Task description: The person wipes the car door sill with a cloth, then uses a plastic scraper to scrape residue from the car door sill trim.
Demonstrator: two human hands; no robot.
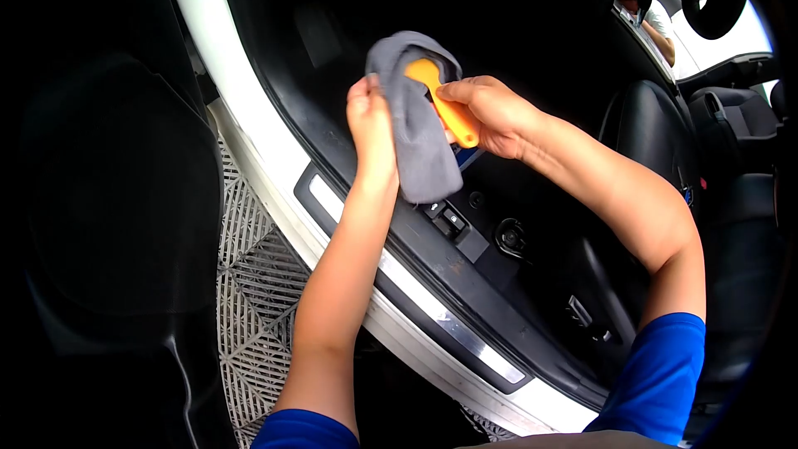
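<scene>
My left hand [371, 129] is closed on a grey cloth [422, 162], which loops upward and hangs down beside the wrist. My right hand [492, 112] grips an orange plastic-handled tool [453, 110] with a hole near its lower end. The tool's upper end lies against the cloth, inside its fold. Whether a blade or bristles sit at that end is hidden. Both hands are held above the door sill of a car.
Below the hands runs the white car sill [274, 191] with a metal scuff plate [449, 320]. Small levers [446, 218] and a round black knob [509, 237] sit beside it. A black seat [652, 137] is at right, a grey grid floor mat [249, 283] at lower left.
</scene>
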